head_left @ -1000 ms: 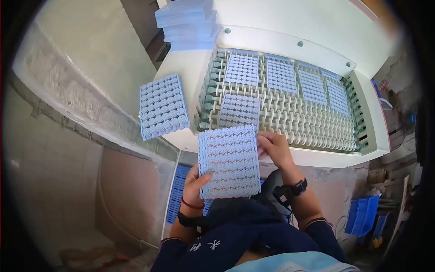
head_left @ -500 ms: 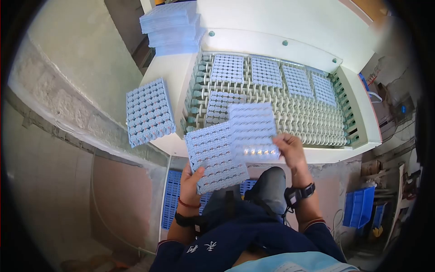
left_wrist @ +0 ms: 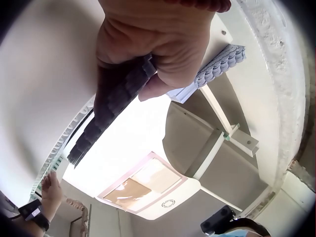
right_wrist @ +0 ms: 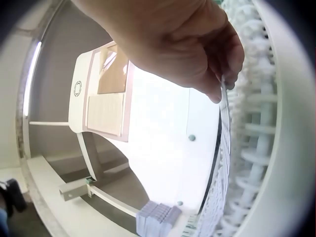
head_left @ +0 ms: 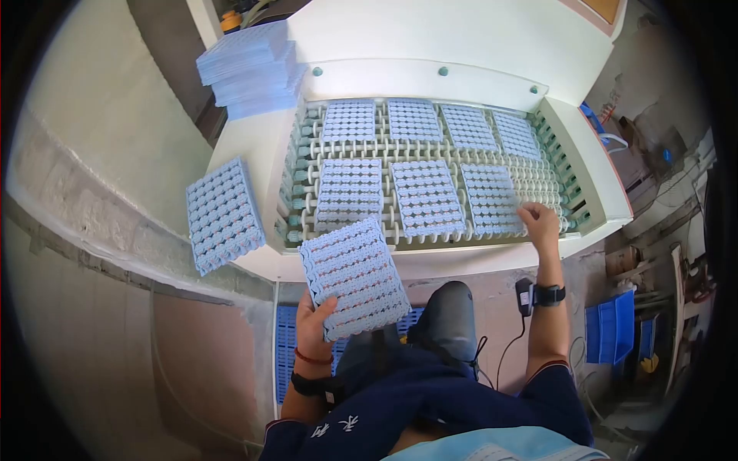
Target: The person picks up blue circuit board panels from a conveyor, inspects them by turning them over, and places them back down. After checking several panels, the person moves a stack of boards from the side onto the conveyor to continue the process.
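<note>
My left hand (head_left: 311,319) grips a stack of pale blue panels (head_left: 357,280) patterned with rows of small discs, the thumb on top and the other fingers underneath. In the left wrist view the stack (left_wrist: 111,111) shows edge-on and dark in that hand. Over the front of a roller conveyor (head_left: 550,184), my right hand (head_left: 542,224) pinches the right edge of a single panel (head_left: 490,198). The right wrist view shows thumb and fingertips on the thin edge of this panel (right_wrist: 222,148), which lies low over the white rollers (right_wrist: 254,126).
Two similar panels lie left of the pinched one in the front row; several more (head_left: 415,121) form the back row. A panel stack (head_left: 223,215) overhangs the machine's left ledge, with a taller stack (head_left: 250,69) behind. Blue bins (head_left: 610,326) stand lower right.
My right hand has left the stack's edge and moved right with panel material to the conveyor. Two more panels now show in the front row. The left hand still holds its stack.
</note>
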The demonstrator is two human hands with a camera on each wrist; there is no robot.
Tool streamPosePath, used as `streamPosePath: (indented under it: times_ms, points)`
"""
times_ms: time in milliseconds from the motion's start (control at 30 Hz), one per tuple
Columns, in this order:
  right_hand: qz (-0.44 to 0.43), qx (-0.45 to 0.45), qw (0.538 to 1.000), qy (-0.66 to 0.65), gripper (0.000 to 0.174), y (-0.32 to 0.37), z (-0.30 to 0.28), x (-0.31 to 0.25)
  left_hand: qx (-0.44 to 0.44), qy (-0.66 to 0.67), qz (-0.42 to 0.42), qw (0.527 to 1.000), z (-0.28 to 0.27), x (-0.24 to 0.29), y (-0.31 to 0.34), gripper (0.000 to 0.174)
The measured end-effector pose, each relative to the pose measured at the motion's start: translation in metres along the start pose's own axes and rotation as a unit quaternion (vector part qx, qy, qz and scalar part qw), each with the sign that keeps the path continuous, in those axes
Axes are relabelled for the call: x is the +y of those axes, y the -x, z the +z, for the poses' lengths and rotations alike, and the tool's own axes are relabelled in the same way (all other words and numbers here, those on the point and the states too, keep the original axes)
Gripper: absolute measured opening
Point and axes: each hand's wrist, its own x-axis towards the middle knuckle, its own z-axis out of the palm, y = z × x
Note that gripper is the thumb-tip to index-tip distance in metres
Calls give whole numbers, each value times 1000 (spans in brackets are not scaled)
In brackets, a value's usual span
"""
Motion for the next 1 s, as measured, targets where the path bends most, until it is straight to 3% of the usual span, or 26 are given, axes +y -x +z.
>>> streamPosePath:
  times_ms: [33, 100, 167, 233, 300, 333, 400, 433, 500, 567, 700, 800, 867, 1000]
  points:
    - [3, 3, 1000, 2, 22, 9, 2, -4, 6, -10, 5, 1000, 3, -3, -1, 44]
    - [-80, 18, 996, 40, 21, 28, 9, -15, 11, -21, 8, 1000, 7, -10, -4, 42]
    - [-64, -98, 991, -66, 21, 58, 19, -47, 12, -14, 17, 1000, 11, -17, -7, 39]
    - [31, -289, 914, -283, 22, 92, 36, -69, 14, -16, 22, 1000, 18, -23, -9, 40]
    - [-80, -387, 869, -296, 21, 116, 49, -88, 14, -18, 28, 999, 26, -26, -10, 40]
    - [-79, -384, 871, -298, 21, 117, 51, -93, 15, -18, 32, 999, 31, -26, -8, 42]
    - [121, -449, 811, -355, 18, 117, 49, -100, 15, -19, 36, 999, 35, -26, -5, 43]
    - [122, -448, 811, -356, 18, 113, 46, -95, 25, -26, 51, 998, 34, -26, -3, 43]
    - [149, -349, 860, -340, 15, 91, 36, -70, 31, -36, 67, 997, 31, -21, 0, 42]
    - [79, -188, 909, -365, 16, 65, 24, -24, 33, -10, 46, 998, 26, -16, 2, 40]
    - [100, 9, 968, -232, 20, -6, -34, 48, 43, -17, 63, 997, 17, -16, 2, 40]
    - [105, 63, 983, -140, 22, -47, -51, 109, 33, -8, 56, 998, 18, -16, 3, 40]
    - [-7, 80, 995, 65, 23, -63, -50, 139, 20, -8, 47, 999, 20, -17, 3, 40]
    - [-43, 131, 973, 184, 22, -54, -40, 113, 15, -2, 55, 998, 23, -19, 4, 40]
